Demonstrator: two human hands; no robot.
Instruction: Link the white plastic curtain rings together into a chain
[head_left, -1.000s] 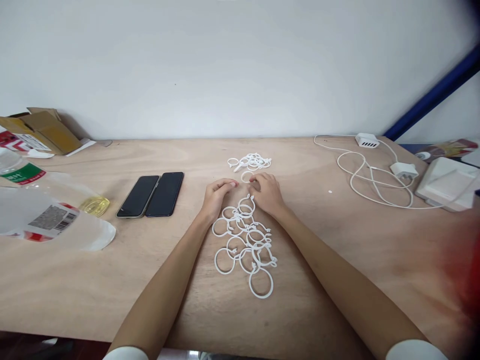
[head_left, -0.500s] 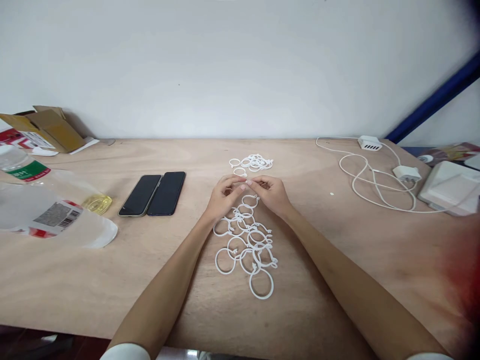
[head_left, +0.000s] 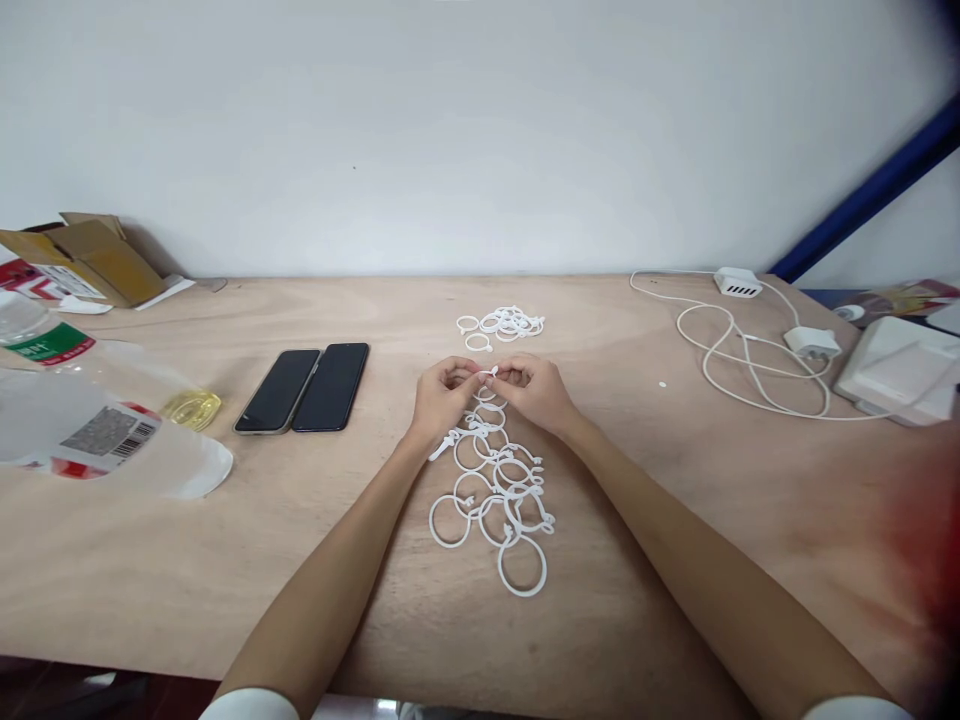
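Observation:
Thumbs and fingertips of my left hand and my right hand meet over the middle of the table, both closed on a thin white plastic ring. Fingers hide most of that ring. Below and between my wrists lies a long cluster of white rings with small eyelets, overlapping and seemingly linked. One ring by my left wrist stands tilted, nearly edge-on. Beyond my fingertips sits a smaller pile of white rings, with two rings beside it, one of them a single ring nearest my hands.
Two dark phones lie side by side to the left. Farther left are clear plastic bottles and an opened cardboard box. On the right, a white cable coils near a charger and a white box.
The held ring has come into clearer view between my fingertips. Beside my left wrist, a ring that lay flat has tipped up nearly edge-on. My hands have barely shifted.

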